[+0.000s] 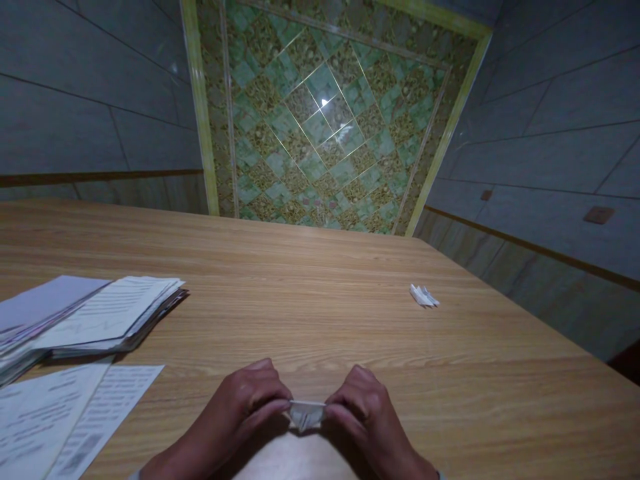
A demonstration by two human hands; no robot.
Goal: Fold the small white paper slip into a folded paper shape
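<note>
My left hand (245, 407) and my right hand (367, 413) pinch a small folded piece of white paper (306, 413) between their fingertips, low over the near part of a wooden table (320, 293). The paper is short and creased, and most of it sits between the two thumbs and forefingers. A second small folded white paper piece (424, 296) lies alone on the table, farther off to the right.
A stack of printed sheets (100, 317) rests at the left of the table, with loose printed pages (55, 420) at the near left corner. Beyond the table's far edge are a green patterned tile floor (325, 120) and grey tiled walls.
</note>
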